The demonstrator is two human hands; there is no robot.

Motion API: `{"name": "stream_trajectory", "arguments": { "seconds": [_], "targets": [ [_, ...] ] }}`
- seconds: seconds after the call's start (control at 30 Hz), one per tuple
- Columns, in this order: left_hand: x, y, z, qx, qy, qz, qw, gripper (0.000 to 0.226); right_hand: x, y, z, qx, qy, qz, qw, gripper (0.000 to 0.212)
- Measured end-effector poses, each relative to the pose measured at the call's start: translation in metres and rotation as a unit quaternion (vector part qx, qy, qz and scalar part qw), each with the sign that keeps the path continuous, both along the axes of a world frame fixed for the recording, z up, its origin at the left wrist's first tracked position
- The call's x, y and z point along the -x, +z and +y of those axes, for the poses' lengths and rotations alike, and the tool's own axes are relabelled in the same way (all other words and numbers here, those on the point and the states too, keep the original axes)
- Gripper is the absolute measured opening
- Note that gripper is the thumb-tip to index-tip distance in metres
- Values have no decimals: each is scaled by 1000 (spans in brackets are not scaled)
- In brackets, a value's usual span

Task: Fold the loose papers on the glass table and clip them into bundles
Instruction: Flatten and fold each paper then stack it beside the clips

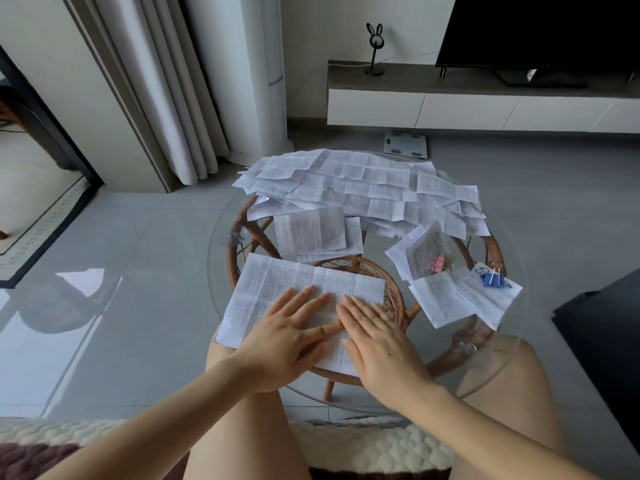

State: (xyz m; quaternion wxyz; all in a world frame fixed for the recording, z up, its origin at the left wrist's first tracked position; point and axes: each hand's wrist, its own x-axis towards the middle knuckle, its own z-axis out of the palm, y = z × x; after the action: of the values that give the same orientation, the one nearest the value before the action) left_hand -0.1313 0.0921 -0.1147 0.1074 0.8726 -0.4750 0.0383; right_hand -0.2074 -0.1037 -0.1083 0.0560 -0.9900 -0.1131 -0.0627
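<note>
While flat on the glass table (221, 265), printed sheet (277, 282) under left hand (287, 341) and right hand (381, 348) (fingers (356, 311) straight, spread)

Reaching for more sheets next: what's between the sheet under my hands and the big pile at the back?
A small stack of folded papers, shown in the head view.

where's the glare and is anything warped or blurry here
Head view: bright glare on the floor at left; the wide lens bends the curtain and cabinet lines; print on the nearest sheet is too soft to read.
</note>
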Motion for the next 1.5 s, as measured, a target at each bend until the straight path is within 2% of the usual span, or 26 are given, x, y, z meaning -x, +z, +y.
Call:
{"name": "stream_trajectory", "arguments": {
  "seconds": [0.37, 0.6, 0.67, 0.77, 0.83, 1.07, 1.37, 1.5],
  "targets": [
    [-9, 8, 11, -55, -27, 11, 998, 48, 3, 1, -4, -9, 15, 11, 1000, 57],
    [-22, 10, 30, -82, 12, 5, 997, 56, 1, 8, -11, -5, 51, 28, 998, 55],
    [-22, 9, 30, -88, 9, -1, 996, 57, -6, 16, -18, 26, 62, 68, 995, 61],
    [-22, 10, 31, -90, 10, -3, 996, 57, -25, 28, -30, 83, 49, 146, 985, 88],
    [-22, 10, 30, -88, 8, -3, 996, 57, -31, 31, -35, 117, 58, 173, 976, 98],
    [-21, 10, 28, -92, 7, -6, 996, 57, -20, 34, -58, 157, 85, 193, 965, 97],
    [-20, 11, 30, -102, 5, 5, 995, 57, -22, 50, -50, 190, 90, 237, 948, 112],
    [-21, 12, 30, -102, 6, 12, 995, 57, -4, 52, -47, 192, 90, 212, 954, 106]
  ]
}}
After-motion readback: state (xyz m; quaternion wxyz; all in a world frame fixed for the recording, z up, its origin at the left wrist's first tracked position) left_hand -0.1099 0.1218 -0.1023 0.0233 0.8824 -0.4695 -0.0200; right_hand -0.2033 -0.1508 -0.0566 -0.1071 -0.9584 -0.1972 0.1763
